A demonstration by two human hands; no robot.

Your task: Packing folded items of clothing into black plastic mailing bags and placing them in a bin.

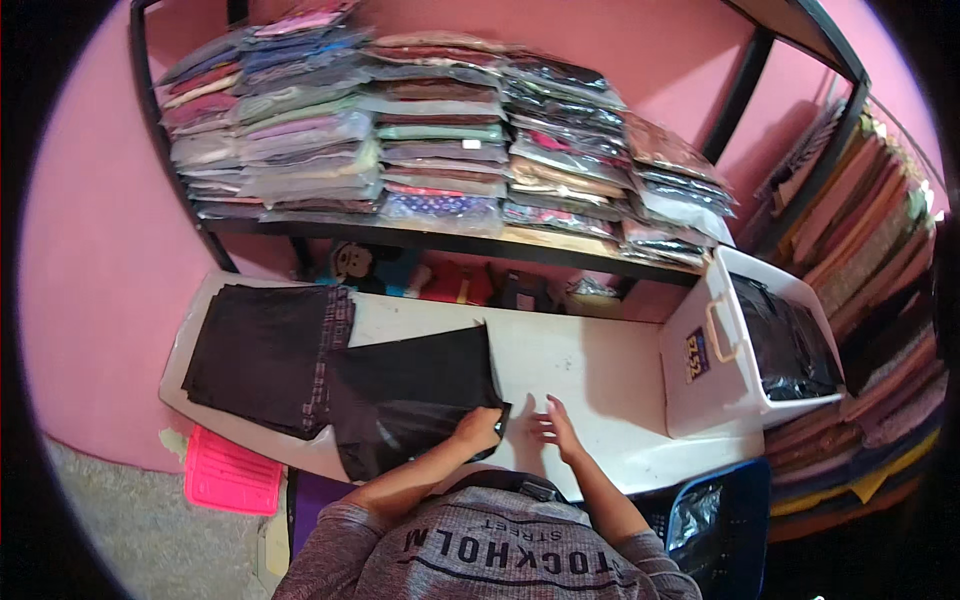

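Note:
My left hand [478, 430] grips the near right corner of a black plastic bag [420, 375] that lies flat on a white table [551, 352]. Just right of that corner, my right hand [556, 429] hovers over the tabletop with its fingers apart and nothing in them. At the left end of the table rests a stack of flat black bags [259, 352]. A printed strip runs along the stack's right side, and the single bag reaches up against it.
A white plastic bin [705, 375] holding black plastic packets [787, 345] stands at the table's right end. Behind, a shelf [450, 238] carries piles of bagged folded garments [442, 142]. Hanging clothes [862, 262] crowd the right. A pink basket [232, 472] and a blue crate [754, 517] sit below.

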